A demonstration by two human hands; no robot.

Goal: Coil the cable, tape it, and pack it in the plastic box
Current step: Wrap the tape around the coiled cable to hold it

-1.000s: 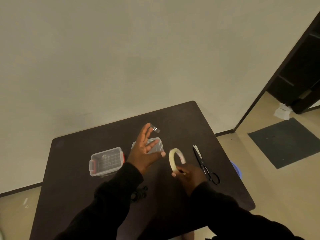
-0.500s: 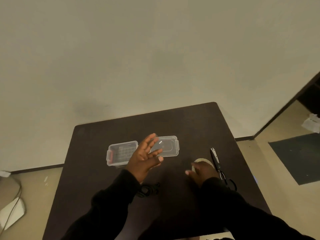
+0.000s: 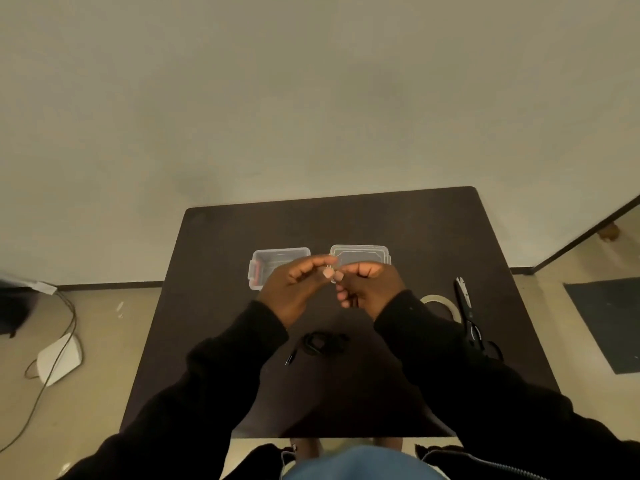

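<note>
The coiled black cable (image 3: 320, 342) lies loose on the dark table (image 3: 415, 237), near me, with one plug end sticking out to the left. Above it my left hand (image 3: 294, 285) and my right hand (image 3: 367, 285) meet fingertip to fingertip, both pinching a small clear piece of tape (image 3: 331, 273) that is barely visible. Behind my hands the clear plastic box (image 3: 277, 258) with red latches stands open, and its lid (image 3: 360, 254) lies to its right. The tape roll (image 3: 438, 301) lies flat on the table right of my right sleeve.
Black scissors (image 3: 465, 313) lie beside the tape roll near the table's right edge. On the floor to the left sits a white device (image 3: 59, 362) with a trailing cord. A dark mat (image 3: 609, 320) lies on the floor at right.
My right hand set the tape roll down by the scissors and let go. Both hands then came together above the cable, pinching the tape piece that hung from my left fingers.
</note>
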